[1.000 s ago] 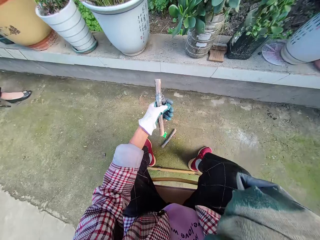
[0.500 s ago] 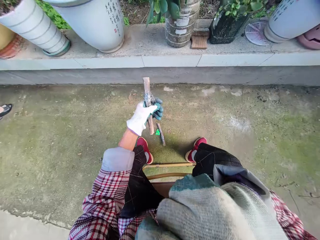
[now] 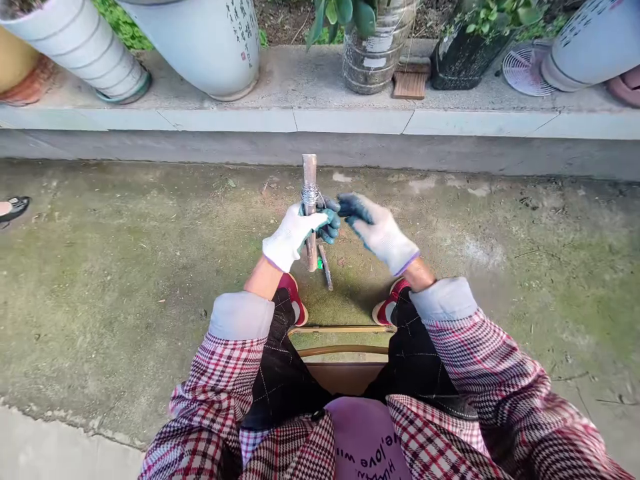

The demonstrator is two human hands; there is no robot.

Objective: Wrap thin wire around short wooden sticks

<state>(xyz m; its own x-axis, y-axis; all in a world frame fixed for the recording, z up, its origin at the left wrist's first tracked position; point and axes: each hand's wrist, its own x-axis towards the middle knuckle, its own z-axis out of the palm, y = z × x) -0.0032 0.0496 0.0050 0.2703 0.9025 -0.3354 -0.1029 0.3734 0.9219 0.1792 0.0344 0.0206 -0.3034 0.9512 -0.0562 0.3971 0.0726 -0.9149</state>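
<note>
My left hand (image 3: 293, 235), in a white knit glove with a blue-green dipped palm, grips an upright wooden stick (image 3: 310, 170) below a band of wound wire (image 3: 310, 195). My right hand (image 3: 377, 230), in a matching glove, hangs in the air just right of the stick. Its fingers are apart, and nothing shows in them. Below the stick, a shorter dark stick (image 3: 325, 267) lies on the mossy ground, close to a small green scrap (image 3: 319, 264). The stick's lower end is partly in front of that scrap.
My red shoes (image 3: 293, 300) rest on mossy concrete on either side of the sticks, with a wooden seat edge (image 3: 345, 373) under me. A concrete kerb (image 3: 350, 143) ahead carries large planters. A person's black shoe (image 3: 14, 208) shows at the far left.
My right hand has moved from close to the camera out to the stick's right side. The short stick on the ground lies more upright in view. My left hand still grips the wooden stick.
</note>
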